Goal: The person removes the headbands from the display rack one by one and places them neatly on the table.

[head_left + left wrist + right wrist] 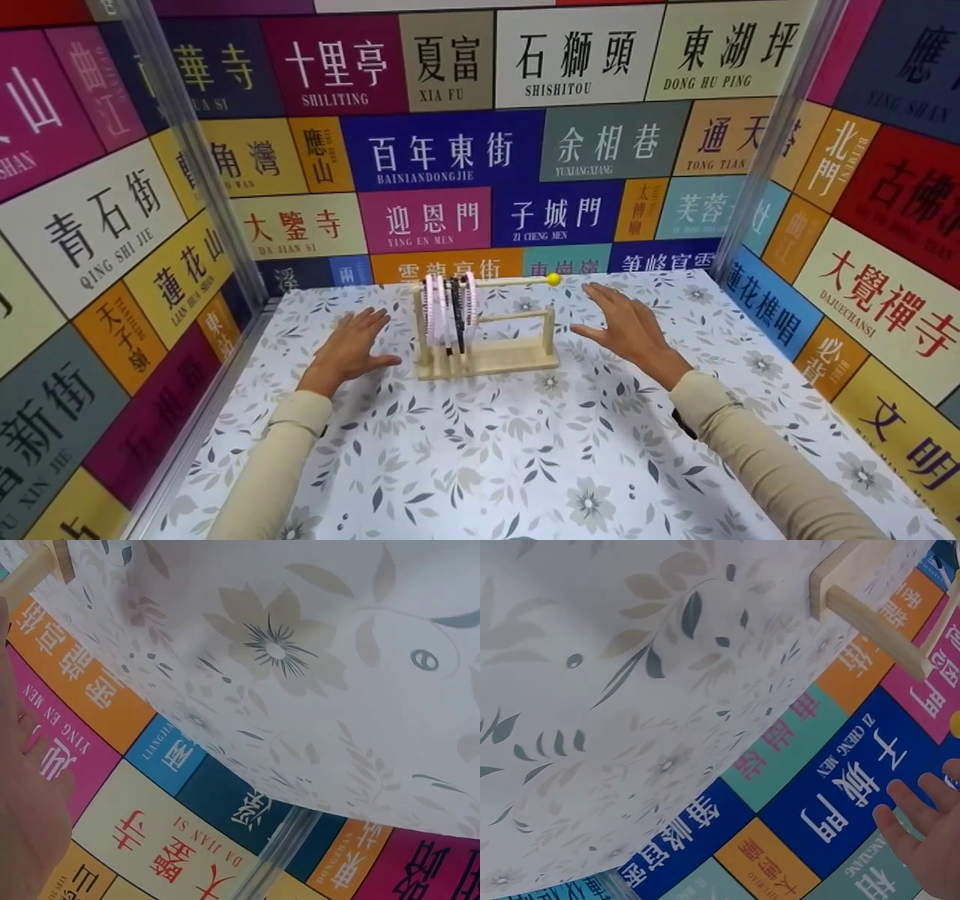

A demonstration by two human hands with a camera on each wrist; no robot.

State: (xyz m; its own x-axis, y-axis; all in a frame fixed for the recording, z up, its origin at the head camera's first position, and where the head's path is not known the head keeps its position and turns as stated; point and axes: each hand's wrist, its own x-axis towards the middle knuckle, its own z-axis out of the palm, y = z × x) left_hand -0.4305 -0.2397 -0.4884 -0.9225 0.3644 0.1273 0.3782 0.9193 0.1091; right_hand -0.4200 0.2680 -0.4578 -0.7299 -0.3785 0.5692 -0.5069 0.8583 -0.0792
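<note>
A pale wooden stand (510,358) with two horizontal rods is upright on the table in the head view, its upper rod tipped by a yellow ball (553,279). Several pink, white and black ridged hoops (470,307) hang on the rod's left part. My left hand (345,351) hovers left of the stand, fingers spread and holding nothing. On the other side, my right hand (631,330) is apart from the ball end, thumb and fingers spread. Part of the left hand (28,817) and a wooden end (34,574) show in the left wrist view. The right wrist view catches the right fingers (911,821) and the stand's base (851,574).
A white cloth with grey leaves and flowers covers the table (480,465). Panels of coloured place-name signs (442,150) rise behind it and along both sides. Metal corner posts (187,142) stand at the back left and back right.
</note>
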